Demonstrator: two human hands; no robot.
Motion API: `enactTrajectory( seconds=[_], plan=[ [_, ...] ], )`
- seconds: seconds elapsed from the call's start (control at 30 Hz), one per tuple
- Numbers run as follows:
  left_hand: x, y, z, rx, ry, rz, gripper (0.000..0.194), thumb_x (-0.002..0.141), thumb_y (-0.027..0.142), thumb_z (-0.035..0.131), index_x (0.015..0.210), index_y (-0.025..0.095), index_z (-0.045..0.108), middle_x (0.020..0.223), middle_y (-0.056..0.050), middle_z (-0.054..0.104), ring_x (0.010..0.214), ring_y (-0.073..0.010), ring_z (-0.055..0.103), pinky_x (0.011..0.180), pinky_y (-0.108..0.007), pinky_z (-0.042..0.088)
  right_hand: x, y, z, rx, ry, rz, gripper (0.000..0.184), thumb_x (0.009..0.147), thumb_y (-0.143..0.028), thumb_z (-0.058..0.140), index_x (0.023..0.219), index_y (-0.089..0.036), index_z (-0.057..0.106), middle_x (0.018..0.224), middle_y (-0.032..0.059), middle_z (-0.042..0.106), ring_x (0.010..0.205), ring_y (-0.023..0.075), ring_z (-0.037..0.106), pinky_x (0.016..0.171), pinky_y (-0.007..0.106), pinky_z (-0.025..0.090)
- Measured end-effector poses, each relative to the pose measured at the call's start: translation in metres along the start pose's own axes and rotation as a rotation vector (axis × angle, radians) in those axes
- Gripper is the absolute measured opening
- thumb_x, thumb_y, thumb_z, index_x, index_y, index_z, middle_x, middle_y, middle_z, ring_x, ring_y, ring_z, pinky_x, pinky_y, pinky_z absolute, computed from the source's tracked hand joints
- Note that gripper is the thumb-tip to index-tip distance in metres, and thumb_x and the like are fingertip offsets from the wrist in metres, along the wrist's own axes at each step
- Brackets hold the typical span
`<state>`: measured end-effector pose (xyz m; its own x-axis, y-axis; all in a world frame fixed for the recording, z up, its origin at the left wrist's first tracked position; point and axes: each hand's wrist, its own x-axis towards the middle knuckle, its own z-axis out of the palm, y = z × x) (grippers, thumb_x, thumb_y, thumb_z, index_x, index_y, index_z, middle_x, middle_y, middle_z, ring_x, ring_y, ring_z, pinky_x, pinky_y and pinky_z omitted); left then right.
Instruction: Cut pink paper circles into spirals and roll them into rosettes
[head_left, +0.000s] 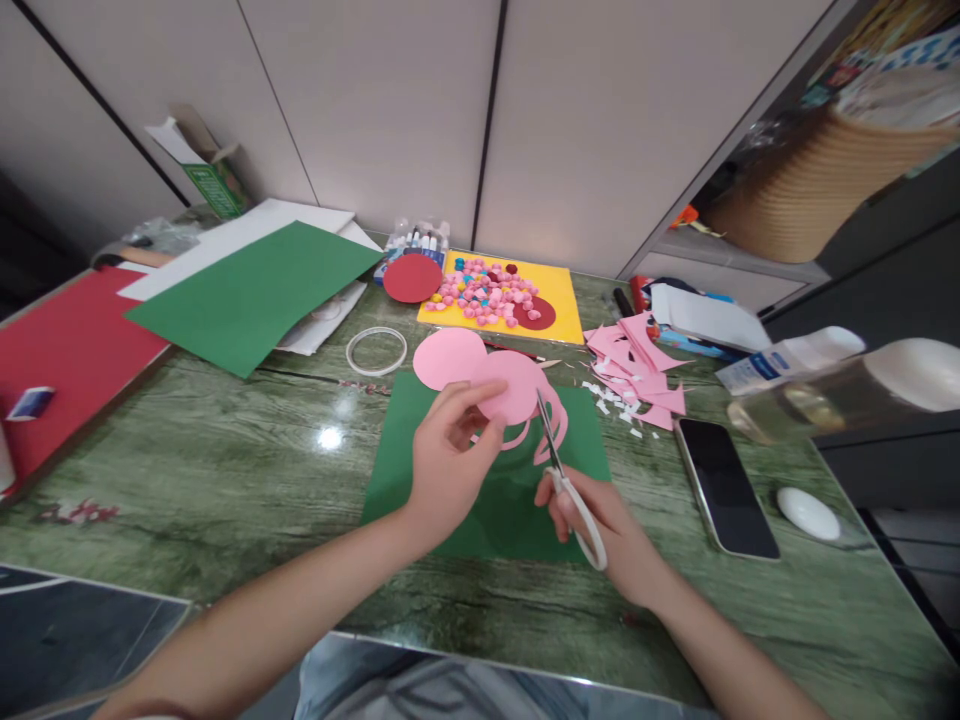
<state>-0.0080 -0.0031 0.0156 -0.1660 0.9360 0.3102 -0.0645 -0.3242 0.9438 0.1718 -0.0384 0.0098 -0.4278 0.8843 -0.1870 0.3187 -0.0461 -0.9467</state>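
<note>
My left hand [459,455] pinches a round piece of pink paper [514,388] between thumb and fingers. In my right hand [592,515] is a pair of scissors [553,445] with white handles, its blades at the paper's right edge. A curled pink offcut [555,425] hangs by the blades, over a green sheet [409,475] on the table. Another pink paper circle [448,358] lies just behind my left hand, partly overlapped by the held piece.
Behind, a yellow sheet [562,300] carries many small pink balls and a dark red circle. Pink scraps [637,375], a phone [727,490] and a bottle [810,400] are at right. A tape roll [376,352] and larger green sheet [259,290] are at left.
</note>
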Motion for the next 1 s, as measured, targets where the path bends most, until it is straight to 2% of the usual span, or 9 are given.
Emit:
enactTrajectory(
  seconds=[0.3, 1.0],
  plan=[
    [-0.0059, 0.0004, 0.0033, 0.007, -0.04, -0.039, 0.027, 0.077, 0.009, 0.059, 0.1, 0.021, 0.066, 0.096, -0.005, 0.057, 0.093, -0.0143, 0.056, 0.076, -0.022, 0.049, 0.0008, 0.005, 0.0043, 0.034, 0.025, -0.038, 0.041, 0.091, -0.056, 0.035, 0.085, -0.019, 0.051, 0.058, -0.0032, 0.043, 0.056, 0.0125, 0.04, 0.053, 0.025, 0.033],
    [-0.0042, 0.0036, 0.0003, 0.009, -0.031, -0.058, 0.024, 0.08, 0.013, 0.057, 0.099, 0.022, 0.068, 0.098, -0.005, 0.06, 0.095, -0.0141, 0.056, 0.076, -0.022, 0.048, 0.0006, 0.0031, 0.0022, 0.013, 0.012, -0.022, 0.04, 0.091, -0.054, 0.036, 0.083, -0.018, 0.052, 0.057, -0.0043, 0.042, 0.054, 0.0117, 0.041, 0.054, 0.024, 0.035]
  ],
)
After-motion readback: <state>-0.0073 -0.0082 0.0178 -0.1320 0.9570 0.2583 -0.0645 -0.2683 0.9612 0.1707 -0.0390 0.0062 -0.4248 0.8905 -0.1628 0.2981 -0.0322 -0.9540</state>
